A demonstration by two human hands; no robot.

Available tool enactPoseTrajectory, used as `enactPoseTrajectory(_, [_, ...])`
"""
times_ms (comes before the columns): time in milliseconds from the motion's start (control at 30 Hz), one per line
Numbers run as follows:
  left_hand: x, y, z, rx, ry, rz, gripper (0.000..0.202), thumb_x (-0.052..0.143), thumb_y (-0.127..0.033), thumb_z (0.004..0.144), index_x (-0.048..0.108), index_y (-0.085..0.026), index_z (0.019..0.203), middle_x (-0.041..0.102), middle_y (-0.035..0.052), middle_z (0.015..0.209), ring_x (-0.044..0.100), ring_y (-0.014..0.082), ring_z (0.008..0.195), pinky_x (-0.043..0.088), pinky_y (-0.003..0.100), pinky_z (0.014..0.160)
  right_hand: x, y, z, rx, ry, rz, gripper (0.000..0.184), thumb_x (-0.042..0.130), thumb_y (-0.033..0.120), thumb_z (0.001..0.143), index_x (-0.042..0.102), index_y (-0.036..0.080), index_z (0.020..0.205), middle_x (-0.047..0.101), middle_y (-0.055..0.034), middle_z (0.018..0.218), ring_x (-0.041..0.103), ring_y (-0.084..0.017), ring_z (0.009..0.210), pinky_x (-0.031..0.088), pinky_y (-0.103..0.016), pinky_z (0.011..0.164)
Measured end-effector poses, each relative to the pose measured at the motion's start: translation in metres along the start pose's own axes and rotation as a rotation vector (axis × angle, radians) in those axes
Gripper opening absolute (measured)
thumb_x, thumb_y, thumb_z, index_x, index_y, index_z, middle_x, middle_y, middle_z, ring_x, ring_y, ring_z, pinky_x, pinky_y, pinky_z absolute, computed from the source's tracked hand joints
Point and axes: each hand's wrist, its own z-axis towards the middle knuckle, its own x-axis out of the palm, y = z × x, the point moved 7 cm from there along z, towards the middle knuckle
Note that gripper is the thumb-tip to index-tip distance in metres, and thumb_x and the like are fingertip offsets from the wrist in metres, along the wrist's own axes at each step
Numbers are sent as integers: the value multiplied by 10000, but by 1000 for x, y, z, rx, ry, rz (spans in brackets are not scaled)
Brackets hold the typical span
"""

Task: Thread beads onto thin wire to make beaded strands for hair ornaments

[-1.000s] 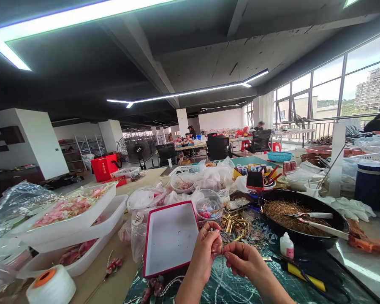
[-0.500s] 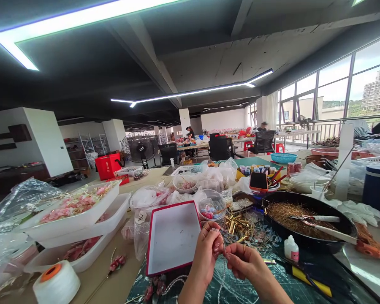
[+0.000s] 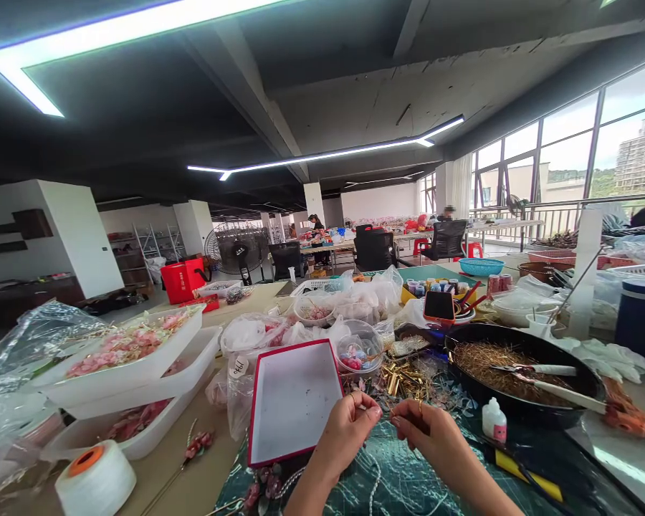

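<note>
Two bare hands are raised above the near edge of the worktop point(image 3: 164, 462), over a green mat point(image 3: 395, 494). The left hand point(image 3: 347, 426) has its thumb and index finger brought together at the tips. The right hand point(image 3: 428, 428) is placed just beside it, fingers bent, fingertips drawn together and directed toward the left. A narrow gap separates the hands. Whether either hand grips a fine part cannot be determined at this scale.

A silver beaded strand point(image 3: 377, 481) lies below the gap between the hands, on the mat toward the near edge. To the left of the hands, a red-rimmed box tray point(image 3: 295, 401) rests tilted. Beyond the fingertips are gold-coloured pieces point(image 3: 403, 380) and a clear bowl point(image 3: 375, 335) containing pink and blue items.

Toward the right edge of the worktop, a black pan point(image 3: 521, 410) contains brown strands and a white-handled tool point(image 3: 562, 393). A small white bottle point(image 3: 493, 419) stands upright in front of the pan. Toward the left edge, a cone of white thread point(image 3: 99, 481) stands in front of stacked white trays point(image 3: 166, 357) holding pink floral parts.
</note>
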Motion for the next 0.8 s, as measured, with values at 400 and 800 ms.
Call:
enactPoseTrajectory(400, [7, 12, 2, -46, -41, -133, 194, 632, -351, 643, 552, -177, 674, 299, -108, 393, 189, 49, 363, 119, 224, 403, -10, -5, 7, -9, -121, 71, 181, 501, 370, 764, 578, 211, 803, 560, 15, 604, 486, -141, 550, 360, -262, 527])
enactPoseTrajectory(800, [14, 11, -2, -51, 34, -394, 155, 598, -320, 696, 545, -178, 665, 267, -105, 364, 160, 47, 352, 115, 230, 386, 1, -19, 2, 103, -34, 429, 270, 623, 419, 663, 610, 170, 766, 562, 20, 542, 458, -100, 462, 310, -231, 434])
